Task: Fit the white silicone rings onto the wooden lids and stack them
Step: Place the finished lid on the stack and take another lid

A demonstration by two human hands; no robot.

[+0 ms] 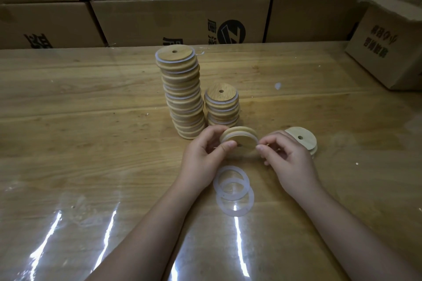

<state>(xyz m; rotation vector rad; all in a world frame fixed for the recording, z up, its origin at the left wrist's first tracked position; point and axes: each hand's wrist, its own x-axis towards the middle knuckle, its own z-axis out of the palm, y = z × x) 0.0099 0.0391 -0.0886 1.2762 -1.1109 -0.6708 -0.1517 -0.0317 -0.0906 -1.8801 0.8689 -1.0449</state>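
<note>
While the left hand (205, 154) and right hand (286, 155) pinch a lid (243, 143) mid-frame, apparently seating its ring (229, 136), the next move calls for setting it squarely on the short stack (222, 108).

The person's left hand (201, 155) and right hand (290, 157) are bare, with smooth, rounded fingers that taper little toward the tips. The left thumbnail (228, 145) and the right thumbnail (260, 148) are cut short and plain. Behind each wrist, the left forearm (146, 230) and the right forearm (349, 223) are uncovered and smooth, broadening steadily away from the hand to the view's bottom edge.
</note>
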